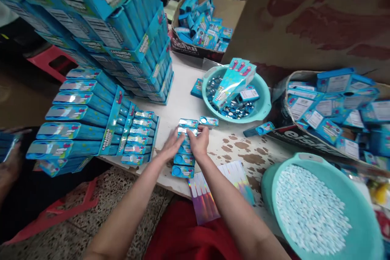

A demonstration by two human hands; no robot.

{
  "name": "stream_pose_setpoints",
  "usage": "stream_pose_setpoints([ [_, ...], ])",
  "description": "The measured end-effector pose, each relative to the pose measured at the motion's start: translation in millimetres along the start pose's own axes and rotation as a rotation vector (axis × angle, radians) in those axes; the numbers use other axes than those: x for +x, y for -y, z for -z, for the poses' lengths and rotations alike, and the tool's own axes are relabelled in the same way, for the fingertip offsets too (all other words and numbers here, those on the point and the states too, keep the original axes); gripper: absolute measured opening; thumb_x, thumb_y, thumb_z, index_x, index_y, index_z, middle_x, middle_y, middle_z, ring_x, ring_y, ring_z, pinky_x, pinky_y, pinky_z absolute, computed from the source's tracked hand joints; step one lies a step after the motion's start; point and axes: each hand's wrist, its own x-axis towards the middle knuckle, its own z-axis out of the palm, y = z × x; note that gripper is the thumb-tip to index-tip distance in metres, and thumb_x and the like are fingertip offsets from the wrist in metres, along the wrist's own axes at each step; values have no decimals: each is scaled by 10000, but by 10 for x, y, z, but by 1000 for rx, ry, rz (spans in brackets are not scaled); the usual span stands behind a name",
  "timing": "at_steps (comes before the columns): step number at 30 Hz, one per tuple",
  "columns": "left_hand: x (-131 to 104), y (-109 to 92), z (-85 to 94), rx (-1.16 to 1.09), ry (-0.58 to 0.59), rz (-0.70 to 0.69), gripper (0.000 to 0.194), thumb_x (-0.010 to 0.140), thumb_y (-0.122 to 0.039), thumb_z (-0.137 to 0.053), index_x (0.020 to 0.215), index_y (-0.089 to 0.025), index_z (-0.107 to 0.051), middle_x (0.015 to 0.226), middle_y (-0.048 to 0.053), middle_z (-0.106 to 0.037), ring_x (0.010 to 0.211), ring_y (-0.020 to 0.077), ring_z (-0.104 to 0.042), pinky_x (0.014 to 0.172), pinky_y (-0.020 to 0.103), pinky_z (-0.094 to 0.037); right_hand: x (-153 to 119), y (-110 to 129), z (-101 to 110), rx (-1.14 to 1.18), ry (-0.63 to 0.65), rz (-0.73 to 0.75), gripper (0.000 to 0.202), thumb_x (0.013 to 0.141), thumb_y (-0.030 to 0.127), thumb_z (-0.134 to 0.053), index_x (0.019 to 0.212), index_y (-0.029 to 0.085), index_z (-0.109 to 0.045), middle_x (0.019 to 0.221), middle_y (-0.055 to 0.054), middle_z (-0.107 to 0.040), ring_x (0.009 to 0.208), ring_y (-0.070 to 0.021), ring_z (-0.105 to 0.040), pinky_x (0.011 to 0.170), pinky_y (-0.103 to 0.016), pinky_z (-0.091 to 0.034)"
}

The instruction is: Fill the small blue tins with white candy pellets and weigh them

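Note:
A column of small blue candy boxes [183, 159] stands on the table in front of me, with round marks and printing on their top ends. My left hand [173, 145] presses against its left side, fingertips on a box [183, 131] near the far end. From the right, my right hand [199, 142] grips the same box, its thumb on top and fingers curled. A pale shiny strip lies across that box between my fingertips. One single box [209, 121] stands just beyond my right fingers. Under my right forearm lies a shiny holographic sticker sheet [204, 199].
Tall stacked display trays [134, 55] and a fanned group of boxes [70, 113] stand left. Behind are a turquoise basin [265, 107] of small round pieces and cartons [225, 14] of boxes. A tub [274, 187] of pale candies is right. Another person's hand [10, 166] shows far left.

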Motion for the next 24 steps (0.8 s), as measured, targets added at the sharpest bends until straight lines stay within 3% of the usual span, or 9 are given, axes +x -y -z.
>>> stream_pose_setpoints([
  [3, -203, -106, 61, 238, -167, 35, 553, 862, -525, -401, 1266, -159, -496, 1372, 139, -464, 1330, 295, -335, 1084, 443, -281, -201, -140, 347, 56, 47, 10, 295, 826, 367, -499, 1027, 151, -492, 1006, -96, -573, 848, -188, -560, 763, -320, -461],
  [5, -447, -215, -76, 289, -349, -98, 501, 854, -507, -447, 1201, -157, -534, 1261, 139, -542, 1231, 289, -441, 1031, 433, -351, -454, -393, 740, 0, 68, 101, 317, 870, 386, -450, 1104, 175, -483, 1087, -100, -557, 956, -199, -546, 826, -340, -451],
  [6, -588, -281, -222, 279, -375, -200, 432, 864, -475, -455, 1157, -174, -553, 1181, 117, -581, 1162, 262, -494, 989, 399, -395, -591, -559, 955, -87, 39, 146, 315, 868, 397, -456, 1090, 176, -495, 1069, -102, -562, 996, -218, -531, 859, -368, -436],
  [9, -927, -472, -877, 339, -121, -399, 325, 857, -370, -523, 1138, -209, -553, 1101, 69, -603, 1055, 211, -541, 913, 328, -446, -898, -1084, 1526, -423, -118, 167, 462, 835, 419, -470, 1181, 113, -469, 1178, -187, -510, 1142, -314, -442, 956, -488, -345],
  [12, -978, -536, -1469, 618, 55, -242, 486, 751, -310, -680, 1190, -175, -520, 1163, 111, -567, 1086, 273, -509, 920, 408, -422, -982, -1435, 1827, -674, -151, 29, 627, 774, 419, -525, 1262, 38, -431, 1254, -262, -452, 1161, -396, -412, 931, -530, -335],
  [14, -902, -504, -1645, 728, 84, -148, 413, 745, -265, -688, 1119, -162, -546, 1138, 122, -570, 1078, 287, -503, 907, 431, -406, -981, -1533, 1889, -739, -108, -25, 619, 756, 399, -547, 1261, 51, -462, 1217, -251, -486, 1099, -401, -452, 885, -519, -363],
  [18, -827, -477, -1573, 706, 143, -84, 115, 868, -219, -517, 963, -166, -553, 983, 86, -628, 965, 244, -565, 807, 357, -411, -1029, -1579, 1917, -655, -93, 55, 489, 801, 418, -507, 1173, 104, -554, 1124, -202, -538, 1052, -355, -484, 888, -494, -381],
  [21, -922, -562, -1434, 568, 228, -94, 131, 933, -215, -381, 968, -188, -504, 830, 24, -654, 782, 186, -612, 665, 285, -391, -1116, -1596, 1965, -532, -110, 108, 584, 830, 508, -472, 1235, 87, -497, 1202, -220, -508, 1126, -346, -458, 941, -504, -367],
  [24, -1055, -648, -1344, 532, 178, -215, 111, 939, -211, -372, 930, -202, -483, 784, -1, -655, 733, 163, -617, 634, 265, -367, -1199, -1581, 2030, -428, -85, 75, 733, 820, 565, -489, 1345, 68, -364, 1303, -245, -452, 1199, -349, -427, 970, -513, -361],
])
